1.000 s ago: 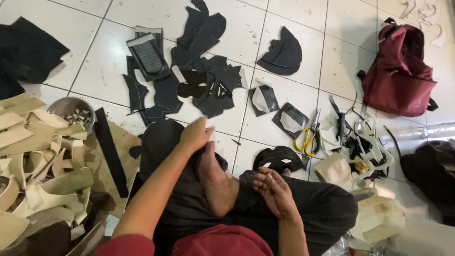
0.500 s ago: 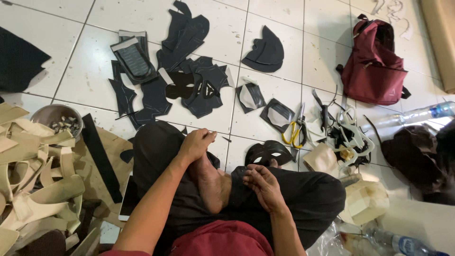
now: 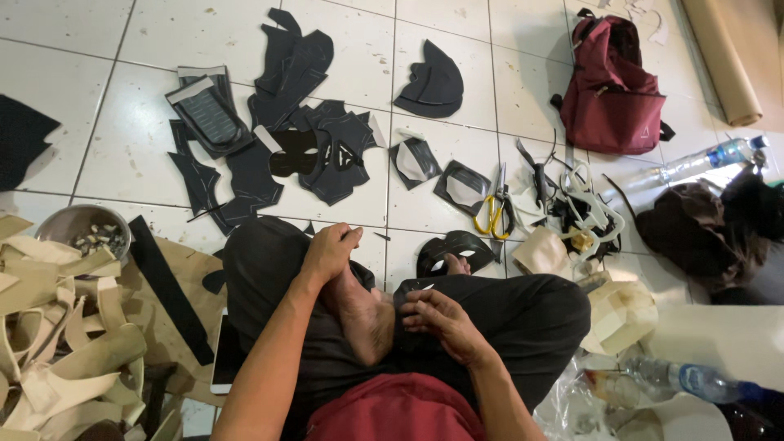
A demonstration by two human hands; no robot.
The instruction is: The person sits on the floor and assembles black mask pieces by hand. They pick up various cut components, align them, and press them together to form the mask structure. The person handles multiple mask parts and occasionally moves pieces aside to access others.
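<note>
I sit cross-legged on a white tiled floor in black trousers [image 3: 523,314]. My left hand [image 3: 329,251] is curled over the toes of my bare foot [image 3: 366,314], which rests across my lap. My right hand [image 3: 445,322] lies on my right trouser leg beside the foot's sole, fingers bent together; whether it pinches something small I cannot tell. A black mask-shaped foam piece [image 3: 457,249] lies just past my knee. Several black cut foam pieces [image 3: 314,147] are spread on the tiles ahead.
Yellow-handled scissors [image 3: 492,208] and tangled straps [image 3: 584,208] lie front right. A maroon backpack [image 3: 612,90] sits at far right, plastic bottles [image 3: 702,163] near it. Tan foam strips [image 3: 57,327], a metal bowl [image 3: 82,229] and a phone [image 3: 227,355] lie left.
The view has swung slightly, bringing the bottles and a brown paper roll at the right into sight. My hands have stayed on the foot and trouser leg with hardly any movement.
</note>
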